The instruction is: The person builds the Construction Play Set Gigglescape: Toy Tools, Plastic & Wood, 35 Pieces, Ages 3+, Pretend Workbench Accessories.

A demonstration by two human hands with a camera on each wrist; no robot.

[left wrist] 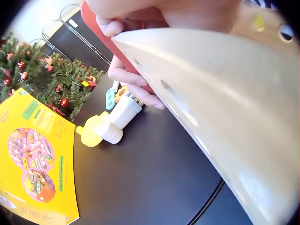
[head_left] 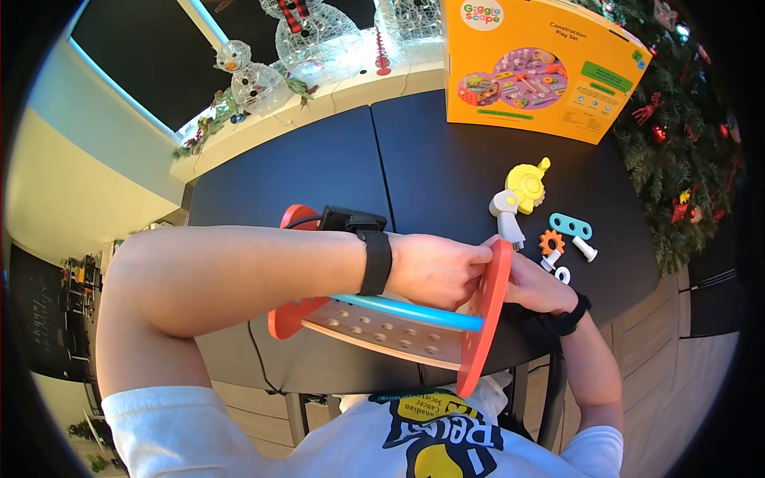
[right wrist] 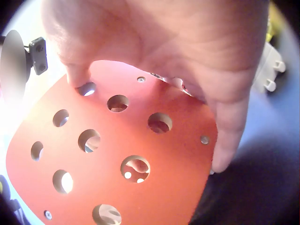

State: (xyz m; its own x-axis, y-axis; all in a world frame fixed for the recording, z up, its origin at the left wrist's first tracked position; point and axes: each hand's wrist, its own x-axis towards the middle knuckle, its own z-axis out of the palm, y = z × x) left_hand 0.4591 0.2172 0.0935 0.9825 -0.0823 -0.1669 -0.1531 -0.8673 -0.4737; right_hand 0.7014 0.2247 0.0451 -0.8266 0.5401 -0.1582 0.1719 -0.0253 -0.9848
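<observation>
A toy toolbox (head_left: 390, 334) with red end panels, a blue rod handle (head_left: 406, 311) and perforated pale wooden sides is tilted at the table's near edge. My right hand (right wrist: 159, 47) grips the edge of the holed red end panel (right wrist: 103, 145), thumb at one hole and a finger over the side. From inside the box, my left hand (head_left: 438, 271) has curled fingers against that panel's inner face; I cannot tell whether they pinch something small. In the left wrist view, the wooden side (left wrist: 225, 103) hides part of this hand.
Beyond the right hand lie a yellow and grey toy tool (head_left: 526, 189), a teal three-hole strip (head_left: 570, 226), an orange gear (head_left: 551, 243), a white bolt (head_left: 585, 248), a screw (head_left: 551, 260) and a white ring (head_left: 563, 276). An orange play-set box (head_left: 542, 72) stands behind, beside a decorated tree (head_left: 677, 143).
</observation>
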